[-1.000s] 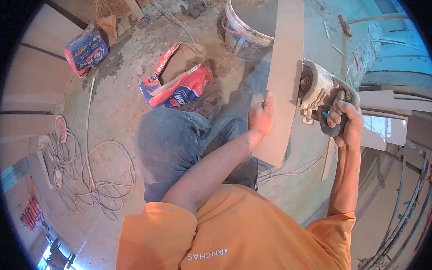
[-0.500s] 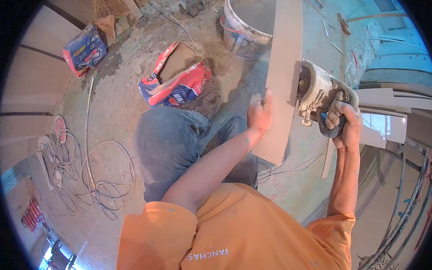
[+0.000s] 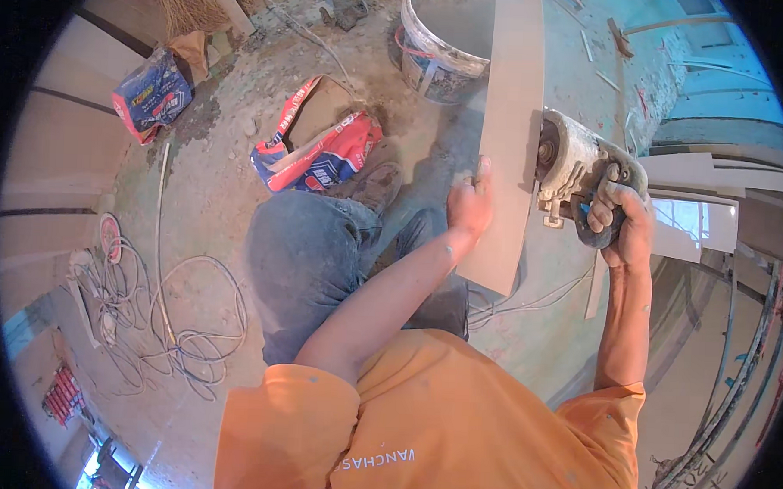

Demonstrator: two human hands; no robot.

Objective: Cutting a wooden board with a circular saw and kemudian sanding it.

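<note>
A long, flat beige strip [image 3: 510,119], tile or board, stands out in front of me, running away past the bucket. My left hand [image 3: 470,206] is closed on its left edge near the close end, thumb pointing up along the face. The fingers behind the strip are hidden. In my right hand [image 3: 623,218] is a dusty handheld power cutter [image 3: 580,160], with my fingers wrapped round its dark handle. The cutter's round head is against or right beside the strip's right edge; the blade itself cannot be made out.
A dirty white bucket [image 3: 441,61] stands beyond the strip. An opened red and blue bag [image 3: 326,156] lies by my foot, another bag [image 3: 153,94] farther left. Coiled cables [image 3: 195,324] lie at left. A hammer-like tool [image 3: 620,39] and pale panels [image 3: 713,174] are at right.
The view has shifted very slightly. Both hands, the strip and the cutter keep nearly the same places relative to each other.
</note>
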